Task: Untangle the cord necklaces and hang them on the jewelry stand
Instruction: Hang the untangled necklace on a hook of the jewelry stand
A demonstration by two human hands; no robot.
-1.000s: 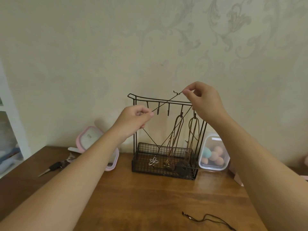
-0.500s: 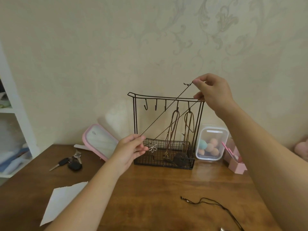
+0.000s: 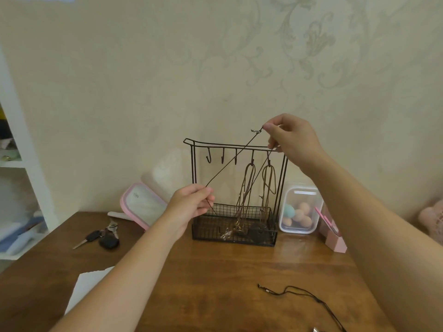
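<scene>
Before wire stand [image 3: 211, 145], taut thin cord [image 3: 230, 162]

The left hand [image 3: 191, 204] and right hand [image 3: 292, 140] are bare. The left forearm [image 3: 134, 271] and right forearm [image 3: 359, 212] are bare too.

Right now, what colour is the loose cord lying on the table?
The loose cord is black, clearest in the head view.

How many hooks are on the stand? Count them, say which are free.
5 under the jewelry stand's top bar: three bare hooks at left, two at right holding brown necklaces. None looks hidden.
</scene>
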